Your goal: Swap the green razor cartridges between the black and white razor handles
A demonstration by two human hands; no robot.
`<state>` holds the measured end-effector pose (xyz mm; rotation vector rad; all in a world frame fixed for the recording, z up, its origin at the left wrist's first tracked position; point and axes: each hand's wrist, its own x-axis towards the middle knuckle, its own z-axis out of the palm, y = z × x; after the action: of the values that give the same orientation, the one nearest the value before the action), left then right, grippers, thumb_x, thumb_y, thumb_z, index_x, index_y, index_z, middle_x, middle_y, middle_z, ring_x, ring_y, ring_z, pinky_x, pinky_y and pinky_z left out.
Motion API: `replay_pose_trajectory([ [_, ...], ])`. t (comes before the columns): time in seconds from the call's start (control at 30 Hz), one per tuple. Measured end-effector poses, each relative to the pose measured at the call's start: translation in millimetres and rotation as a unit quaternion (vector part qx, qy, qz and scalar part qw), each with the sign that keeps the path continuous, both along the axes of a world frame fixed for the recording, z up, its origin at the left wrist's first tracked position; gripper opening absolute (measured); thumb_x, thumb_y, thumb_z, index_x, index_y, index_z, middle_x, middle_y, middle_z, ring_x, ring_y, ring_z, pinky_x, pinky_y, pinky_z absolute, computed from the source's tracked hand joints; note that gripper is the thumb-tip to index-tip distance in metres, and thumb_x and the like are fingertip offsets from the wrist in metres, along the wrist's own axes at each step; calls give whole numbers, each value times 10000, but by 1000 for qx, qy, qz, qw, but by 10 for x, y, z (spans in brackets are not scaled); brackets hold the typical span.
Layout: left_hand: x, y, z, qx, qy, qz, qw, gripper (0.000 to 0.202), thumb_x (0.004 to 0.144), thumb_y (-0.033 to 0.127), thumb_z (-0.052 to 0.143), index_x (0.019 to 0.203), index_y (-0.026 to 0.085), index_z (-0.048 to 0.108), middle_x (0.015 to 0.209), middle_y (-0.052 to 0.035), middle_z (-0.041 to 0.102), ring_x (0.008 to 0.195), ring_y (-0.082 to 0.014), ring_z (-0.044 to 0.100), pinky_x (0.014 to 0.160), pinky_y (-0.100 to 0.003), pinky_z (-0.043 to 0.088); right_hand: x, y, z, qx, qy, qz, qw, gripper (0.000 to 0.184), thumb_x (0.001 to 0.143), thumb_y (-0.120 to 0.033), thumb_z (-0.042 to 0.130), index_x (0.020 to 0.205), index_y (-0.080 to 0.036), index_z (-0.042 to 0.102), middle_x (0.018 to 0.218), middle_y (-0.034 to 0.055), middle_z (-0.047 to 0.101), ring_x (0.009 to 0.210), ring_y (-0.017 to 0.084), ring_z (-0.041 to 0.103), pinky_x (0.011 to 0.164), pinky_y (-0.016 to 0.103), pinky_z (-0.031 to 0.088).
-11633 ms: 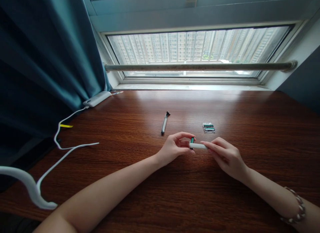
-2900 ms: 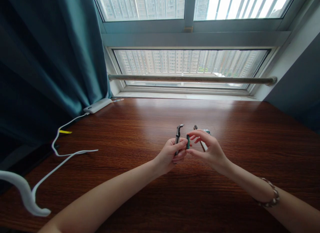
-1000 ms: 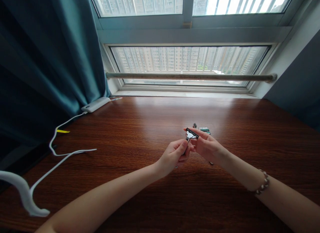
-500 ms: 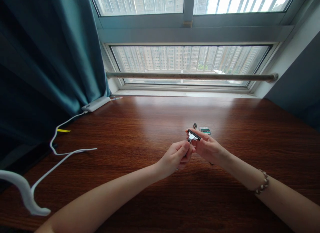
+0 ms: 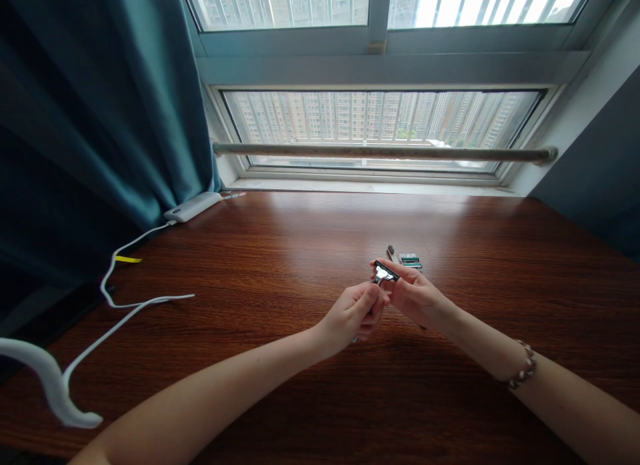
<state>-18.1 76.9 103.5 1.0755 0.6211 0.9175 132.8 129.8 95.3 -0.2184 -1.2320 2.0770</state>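
My left hand (image 5: 353, 313) is closed round the handle of a dark razor (image 5: 383, 275), which sticks up between both hands above the wooden table (image 5: 280, 265). My right hand (image 5: 415, 295) pinches the razor's cartridge head (image 5: 386, 272) with thumb and fingers. Just behind my right hand lie a green and clear cartridge case (image 5: 411, 259) and a thin dark stick-like item (image 5: 391, 252), partly hidden. A beaded bracelet (image 5: 521, 373) is on my right wrist.
A white power bank (image 5: 193, 207) lies at the table's back left by a teal curtain (image 5: 90, 118). Its white cable (image 5: 135, 305) loops across the left of the table. A window with a metal rail (image 5: 385, 152) runs along the back.
Earlier the left hand held the bare handle and the right a loose cartridge; now the cartridge sits on the handle's tip. Over the last second the hands have barely shifted.
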Motion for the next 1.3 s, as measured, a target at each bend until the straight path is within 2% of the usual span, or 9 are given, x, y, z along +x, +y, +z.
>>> replay_pose_trajectory([
  [0.23,-22,-16,92,-17,52,-2,999,351,817,525,371,771,178,385,487,82,229,366,-39,150,298,-140,134,46,62,-12,9,-39,-9,999,375,743,-311,641,1103,-237,569,819,32,611,744,124,545,679,264,407],
  [0.33,-7,-30,116,-17,44,2,999,347,817,515,382,754,173,384,483,83,227,368,-35,143,302,-140,131,43,57,-15,3,-27,6,1000,395,747,-319,637,1125,-247,551,812,30,605,746,122,535,662,254,400],
  [0.5,15,-45,82,-10,6,24,1000,358,820,509,386,748,159,409,487,79,230,381,-35,150,312,-139,138,4,19,4,-16,-3,11,1000,393,771,-318,612,1149,-248,530,758,14,577,676,100,503,645,244,388],
  [0.73,5,-35,51,-23,-9,32,999,368,808,523,397,774,158,429,486,82,223,379,-34,153,315,-132,149,-4,27,12,0,-14,-14,1000,384,770,-339,605,1138,-253,533,762,14,572,657,107,507,668,274,403],
  [0.87,3,-26,61,-23,-9,29,999,372,805,527,399,764,159,428,475,83,225,375,-34,148,315,-138,149,4,28,47,4,-22,-3,1000,379,771,-345,599,1132,-255,527,768,19,571,676,125,524,679,306,414],
  [1.03,-12,-27,44,-20,4,15,1000,364,824,517,370,743,164,410,461,84,201,370,-36,129,320,-151,131,-1,22,114,0,-32,10,999,495,714,-360,652,1164,-215,504,860,49,558,682,131,512,669,318,423],
  [1.1,-17,-28,34,-27,8,13,1000,357,832,510,358,747,166,405,462,84,201,368,-36,128,322,-153,124,-4,28,109,0,-29,11,1000,473,709,-336,660,1145,-217,519,904,54,555,681,128,511,661,313,427],
  [1.3,-4,7,35,-60,1,18,998,313,813,493,422,815,181,400,470,92,246,367,-29,145,332,-140,129,-3,79,45,-2,-44,-51,998,349,719,-285,656,1053,-210,589,875,43,580,694,108,501,625,236,397],
])
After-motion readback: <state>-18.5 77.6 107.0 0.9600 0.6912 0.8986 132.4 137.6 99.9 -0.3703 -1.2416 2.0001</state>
